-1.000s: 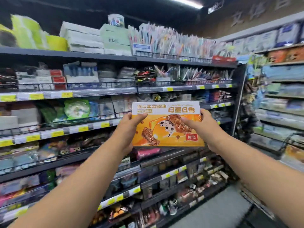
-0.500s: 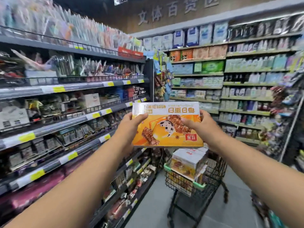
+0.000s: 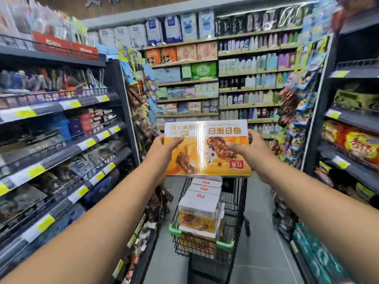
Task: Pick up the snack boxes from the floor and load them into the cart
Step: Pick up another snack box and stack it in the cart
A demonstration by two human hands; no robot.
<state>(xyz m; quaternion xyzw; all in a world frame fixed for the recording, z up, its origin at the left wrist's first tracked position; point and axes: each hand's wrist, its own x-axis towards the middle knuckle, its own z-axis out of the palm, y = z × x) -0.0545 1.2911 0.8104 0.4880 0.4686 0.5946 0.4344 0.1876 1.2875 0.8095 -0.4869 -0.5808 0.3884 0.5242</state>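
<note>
Down a narrow supermarket aisle, left shelving (image 3: 61,128) and right shelving (image 3: 352,124) now frame the view squarely. A second ago the camera faced the left-hand racks alone and no cart could be seen. The person has turned: the black wire cart (image 3: 235,201), glimpsed low and off to the right half a second back, now stands dead ahead on the grey floor (image 3: 260,232), directly below the load. Several stacked boxes (image 3: 198,210) already lie inside it, rising above the near rim. Above them, clear of the stack and not touching it, is the held box (image 3: 207,148), orange and white, printed face toward the camera and roughly level. The grip is unchanged through the turn. The left hand (image 3: 164,148) is clamped on the box's left edge, thumb across the front and fingers hidden behind. The right hand (image 3: 248,152) clamps the right edge the same way. By the look of it, the carry is all but over and the box is lined up for lowering. What remains is to set it on the stack, where a pile already above the rim may leave it prone to sliding.
</note>
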